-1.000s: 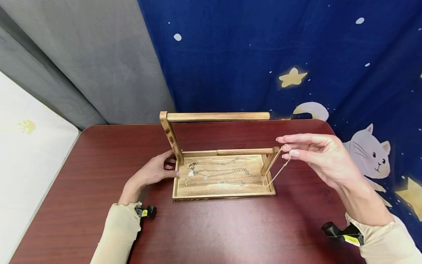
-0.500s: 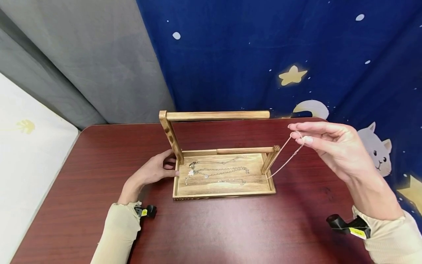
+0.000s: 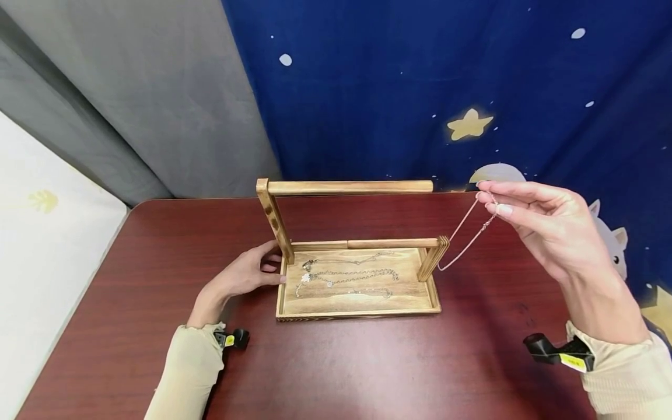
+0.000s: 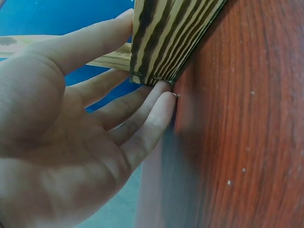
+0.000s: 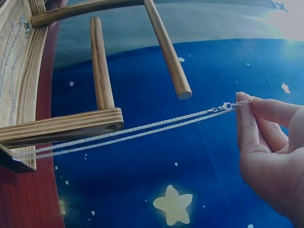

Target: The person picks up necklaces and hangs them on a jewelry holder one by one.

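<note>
My right hand (image 3: 556, 233) pinches the clasp end of a fine silver necklace (image 5: 166, 122) between thumb and fingertips. Its clasp (image 5: 225, 106) shows right by the fingertips, and the two strands hang in a long narrow loop beside the short right post (image 3: 431, 259) of a wooden jewelry stand. At the other end, my left hand (image 3: 244, 271) holds the stand's tray (image 3: 336, 304), with the thumb on the rim and the fingers around the rear corner. Several chains lie stretched across the tray floor, one with a flower pendant (image 3: 305, 277).
A tall left post (image 3: 275, 221) carries the upper bar (image 3: 349, 186), whose right end is free. Below it runs a lower bar (image 3: 394, 242) to the short post. The stand rests on a reddish-brown table (image 3: 336, 367), with a blue starry curtain (image 3: 367, 93) behind.
My right hand has moved right and upward, drawing the necklace loop out of the tray's right corner to beside the short post. My left hand has stayed in place.
</note>
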`<state>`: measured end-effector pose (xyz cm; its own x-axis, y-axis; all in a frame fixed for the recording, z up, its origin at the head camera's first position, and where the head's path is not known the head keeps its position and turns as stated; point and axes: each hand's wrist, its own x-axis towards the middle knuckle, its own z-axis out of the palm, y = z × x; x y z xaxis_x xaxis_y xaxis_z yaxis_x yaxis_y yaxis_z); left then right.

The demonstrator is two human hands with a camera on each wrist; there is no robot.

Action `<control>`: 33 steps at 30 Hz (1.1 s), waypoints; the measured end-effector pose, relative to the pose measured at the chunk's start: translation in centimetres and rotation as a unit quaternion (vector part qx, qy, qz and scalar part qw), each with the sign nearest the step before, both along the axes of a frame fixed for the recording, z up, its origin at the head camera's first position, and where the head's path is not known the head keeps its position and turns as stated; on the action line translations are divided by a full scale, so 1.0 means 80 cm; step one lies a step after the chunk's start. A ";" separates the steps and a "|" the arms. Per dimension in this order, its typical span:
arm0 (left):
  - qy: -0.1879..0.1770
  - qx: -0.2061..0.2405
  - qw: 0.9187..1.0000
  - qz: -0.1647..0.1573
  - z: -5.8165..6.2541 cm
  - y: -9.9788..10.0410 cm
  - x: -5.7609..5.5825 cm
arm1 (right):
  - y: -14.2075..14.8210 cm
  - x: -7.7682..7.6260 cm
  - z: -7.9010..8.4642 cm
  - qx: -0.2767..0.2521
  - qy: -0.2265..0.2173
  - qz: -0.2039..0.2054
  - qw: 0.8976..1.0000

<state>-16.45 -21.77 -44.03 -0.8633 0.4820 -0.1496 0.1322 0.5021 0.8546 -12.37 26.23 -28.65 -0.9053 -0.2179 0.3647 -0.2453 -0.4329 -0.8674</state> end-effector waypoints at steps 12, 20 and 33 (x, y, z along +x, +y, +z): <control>0.000 -0.006 1.000 0.001 0.004 0.004 0.001 | -0.011 -0.021 0.009 0.011 -0.002 -0.002 1.000; -0.011 0.000 1.000 0.002 0.006 0.003 0.004 | -0.026 -0.034 0.015 -0.007 -0.014 0.022 1.000; -0.009 -0.012 1.000 0.009 0.006 0.003 0.003 | -0.043 -0.050 0.015 -0.019 -0.030 0.021 0.999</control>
<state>-16.22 -21.52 -43.56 -0.8685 0.4633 -0.1762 0.1082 0.5241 0.8448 -16.39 22.79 -27.44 -0.9164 -0.2423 0.3187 -0.1746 -0.4746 -0.8627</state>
